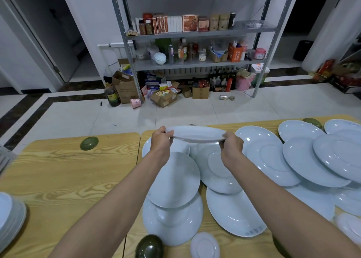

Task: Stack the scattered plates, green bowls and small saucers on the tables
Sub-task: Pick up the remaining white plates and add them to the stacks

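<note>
I had both hands raised at the middle of the frame. The left hand (162, 138) pinched the left rim of a white plate (195, 134) and the right hand (231, 143) pinched the right rim. Each grip was clamped on it. The plate hung nearly level in the air over the far edge of the right bench (234, 245).

Below it, scattered plates (261, 152) overlapped one another from the seam between the benches to the right edge of the frame, where several were cut off. Only thin strips of wood showed among them.

The left bench (68, 179) showed a broad stretch of bare wood. An upturned green bowl (89, 143) sat near its far edge. A stack of plates (11, 218) at lower left was cut by the frame.

My forearms covered parts of the nearer plates, and the fingers under the held rim were hidden.

At the bottom edge, a second green bowl (149, 247) and a small saucer (205, 245) were both cropped. A third green bowl (312, 122) at upper right was half hidden behind plates.

I could not make out the grey object at the left edge.
</note>
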Demonstrator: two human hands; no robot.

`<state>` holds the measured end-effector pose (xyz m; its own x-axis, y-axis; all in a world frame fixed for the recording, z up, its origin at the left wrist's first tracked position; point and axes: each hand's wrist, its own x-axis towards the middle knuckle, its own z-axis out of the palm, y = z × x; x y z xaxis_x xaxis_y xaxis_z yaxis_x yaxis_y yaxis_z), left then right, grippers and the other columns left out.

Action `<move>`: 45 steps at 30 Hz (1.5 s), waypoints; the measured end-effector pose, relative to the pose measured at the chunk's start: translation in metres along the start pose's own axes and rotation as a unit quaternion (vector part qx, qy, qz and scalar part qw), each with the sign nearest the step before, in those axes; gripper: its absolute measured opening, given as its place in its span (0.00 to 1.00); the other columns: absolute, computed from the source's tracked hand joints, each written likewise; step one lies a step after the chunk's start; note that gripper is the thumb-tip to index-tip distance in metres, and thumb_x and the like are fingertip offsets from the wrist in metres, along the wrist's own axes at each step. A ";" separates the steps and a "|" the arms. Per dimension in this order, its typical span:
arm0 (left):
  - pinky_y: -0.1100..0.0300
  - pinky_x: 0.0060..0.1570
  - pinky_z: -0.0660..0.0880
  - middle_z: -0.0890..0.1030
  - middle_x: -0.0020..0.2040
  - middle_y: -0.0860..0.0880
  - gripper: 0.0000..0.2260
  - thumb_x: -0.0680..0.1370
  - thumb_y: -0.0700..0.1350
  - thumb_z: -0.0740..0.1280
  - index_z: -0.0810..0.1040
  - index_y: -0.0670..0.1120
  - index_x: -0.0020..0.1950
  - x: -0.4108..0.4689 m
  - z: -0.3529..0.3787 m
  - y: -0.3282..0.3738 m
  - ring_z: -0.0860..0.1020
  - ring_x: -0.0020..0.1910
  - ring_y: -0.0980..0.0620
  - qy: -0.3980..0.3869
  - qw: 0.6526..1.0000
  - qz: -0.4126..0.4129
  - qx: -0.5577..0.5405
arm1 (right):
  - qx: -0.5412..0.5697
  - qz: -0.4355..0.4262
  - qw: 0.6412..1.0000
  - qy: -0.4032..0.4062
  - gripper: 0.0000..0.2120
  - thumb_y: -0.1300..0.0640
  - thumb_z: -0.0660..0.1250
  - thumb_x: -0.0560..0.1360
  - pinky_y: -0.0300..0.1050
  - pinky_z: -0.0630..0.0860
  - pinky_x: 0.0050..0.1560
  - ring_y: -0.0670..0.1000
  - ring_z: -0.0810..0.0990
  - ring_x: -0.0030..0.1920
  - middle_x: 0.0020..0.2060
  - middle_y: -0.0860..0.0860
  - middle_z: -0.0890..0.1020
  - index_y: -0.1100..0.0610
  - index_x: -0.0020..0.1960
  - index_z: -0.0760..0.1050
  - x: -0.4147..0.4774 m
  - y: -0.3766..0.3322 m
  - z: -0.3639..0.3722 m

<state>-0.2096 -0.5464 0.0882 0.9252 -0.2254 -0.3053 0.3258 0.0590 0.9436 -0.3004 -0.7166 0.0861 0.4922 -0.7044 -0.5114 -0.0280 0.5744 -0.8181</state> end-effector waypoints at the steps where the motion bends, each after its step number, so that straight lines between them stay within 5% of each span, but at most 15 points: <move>1: 0.59 0.53 0.70 0.69 0.36 0.50 0.14 0.78 0.29 0.61 0.66 0.44 0.36 0.001 -0.005 -0.004 0.69 0.39 0.52 -0.005 1.000 0.006 0.025 | -0.016 -0.003 1.000 -0.018 0.08 0.70 0.59 0.74 0.40 0.70 0.37 0.50 0.70 0.35 0.38 0.54 0.73 0.59 0.39 0.71 0.002 0.001 -0.004; 4: 0.60 0.50 0.77 0.83 0.47 0.48 0.16 0.73 0.24 0.59 0.78 0.38 0.55 0.000 -0.017 -0.015 0.79 0.47 0.49 -0.035 0.995 0.033 0.089 | -0.084 -0.018 0.990 -0.109 0.16 0.75 0.58 0.74 0.47 0.79 0.44 0.56 0.78 0.45 0.49 0.56 0.80 0.60 0.54 0.76 0.001 0.001 -0.018; 7: 0.52 0.62 0.76 0.80 0.63 0.47 0.28 0.73 0.25 0.62 0.73 0.44 0.70 0.002 -0.031 -0.028 0.79 0.60 0.49 -0.048 0.992 0.031 0.110 | -0.118 -0.009 0.978 -0.173 0.21 0.76 0.60 0.75 0.56 0.82 0.47 0.62 0.80 0.52 0.53 0.58 0.80 0.58 0.62 0.74 -0.002 0.002 -0.029; 9: 0.51 0.63 0.75 0.80 0.63 0.49 0.29 0.72 0.26 0.62 0.72 0.44 0.71 0.000 -0.035 -0.034 0.78 0.61 0.49 -0.050 0.992 0.021 0.114 | -0.108 -0.005 0.978 -0.177 0.24 0.77 0.60 0.74 0.56 0.83 0.45 0.64 0.80 0.54 0.54 0.58 0.80 0.57 0.65 0.73 -0.003 0.008 -0.035; 12: 0.60 0.54 0.74 0.83 0.50 0.58 0.19 0.74 0.27 0.61 0.78 0.45 0.59 -0.012 -0.035 -0.036 0.79 0.54 0.54 -0.058 0.987 0.044 0.144 | -0.080 -0.002 0.983 -0.163 0.29 0.77 0.61 0.74 0.57 0.83 0.49 0.63 0.80 0.57 0.57 0.57 0.81 0.54 0.68 0.73 -0.002 0.021 -0.045; 14: 0.59 0.63 0.70 0.80 0.59 0.60 0.17 0.78 0.32 0.62 0.76 0.47 0.63 -0.015 -0.039 -0.041 0.74 0.62 0.53 -0.049 0.980 0.055 0.186 | -0.062 -0.005 0.986 -0.155 0.29 0.77 0.62 0.73 0.58 0.82 0.52 0.61 0.81 0.58 0.59 0.56 0.81 0.54 0.69 0.73 0.000 0.030 -0.053; 16: 0.54 0.73 0.62 0.66 0.75 0.54 0.25 0.81 0.40 0.63 0.63 0.47 0.77 -0.014 -0.051 -0.051 0.64 0.74 0.51 -0.039 0.940 0.090 0.326 | -0.044 -0.007 0.990 -0.135 0.29 0.77 0.62 0.73 0.57 0.82 0.51 0.60 0.81 0.57 0.60 0.55 0.82 0.55 0.69 0.74 -0.001 0.035 -0.058; 18: 0.54 0.76 0.56 0.58 0.79 0.50 0.28 0.82 0.45 0.62 0.55 0.45 0.80 -0.014 -0.065 -0.065 0.55 0.78 0.50 -0.050 0.872 0.133 0.468 | -0.026 -0.007 0.993 -0.116 0.29 0.77 0.62 0.73 0.55 0.82 0.48 0.59 0.82 0.56 0.59 0.54 0.82 0.56 0.70 0.74 -0.002 0.038 -0.060; 21: 0.57 0.75 0.52 0.56 0.80 0.47 0.29 0.82 0.49 0.61 0.55 0.43 0.79 -0.017 -0.079 -0.084 0.50 0.79 0.48 -0.051 0.798 0.164 0.578 | -0.011 -0.003 0.995 -0.100 0.29 0.77 0.61 0.74 0.54 0.82 0.47 0.56 0.82 0.52 0.55 0.52 0.82 0.57 0.71 0.73 -0.004 0.041 -0.062; 26: 0.54 0.75 0.54 0.59 0.78 0.44 0.28 0.81 0.55 0.61 0.59 0.47 0.79 -0.019 -0.094 -0.104 0.53 0.79 0.46 -0.026 0.750 0.133 0.647 | -0.009 0.006 0.996 -0.087 0.30 0.77 0.61 0.74 0.56 0.81 0.50 0.59 0.81 0.55 0.54 0.52 0.82 0.56 0.72 0.72 -0.005 0.049 -0.064; 30: 0.52 0.68 0.65 0.66 0.73 0.42 0.25 0.79 0.54 0.64 0.67 0.49 0.75 -0.023 -0.102 -0.114 0.62 0.73 0.44 -0.005 0.751 0.137 0.645 | -0.008 0.012 0.997 -0.080 0.30 0.77 0.62 0.74 0.57 0.81 0.49 0.57 0.82 0.53 0.53 0.50 0.82 0.56 0.72 0.72 -0.006 0.054 -0.065; 38: 0.53 0.66 0.67 0.62 0.75 0.43 0.26 0.79 0.52 0.64 0.64 0.50 0.76 -0.023 -0.115 -0.138 0.59 0.74 0.45 -0.019 0.765 0.060 0.641 | -0.001 0.029 0.997 -0.073 0.30 0.76 0.62 0.75 0.53 0.81 0.47 0.59 0.81 0.56 0.59 0.55 0.81 0.56 0.73 0.71 -0.010 0.062 -0.072; 45: 0.56 0.56 0.70 0.70 0.64 0.40 0.25 0.77 0.37 0.65 0.67 0.46 0.74 -0.014 -0.123 -0.147 0.72 0.61 0.41 0.025 0.877 -0.021 0.479 | -0.002 0.037 0.997 -0.067 0.30 0.76 0.61 0.75 0.52 0.82 0.45 0.57 0.82 0.53 0.54 0.52 0.82 0.56 0.73 0.71 -0.016 0.067 -0.073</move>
<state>-0.2461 -0.4326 -0.0616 0.9317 -0.1625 -0.3249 0.0694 -0.7983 0.5982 -0.3732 -0.6973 0.0201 0.6006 -0.5975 -0.5313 -0.0717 0.6216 -0.7801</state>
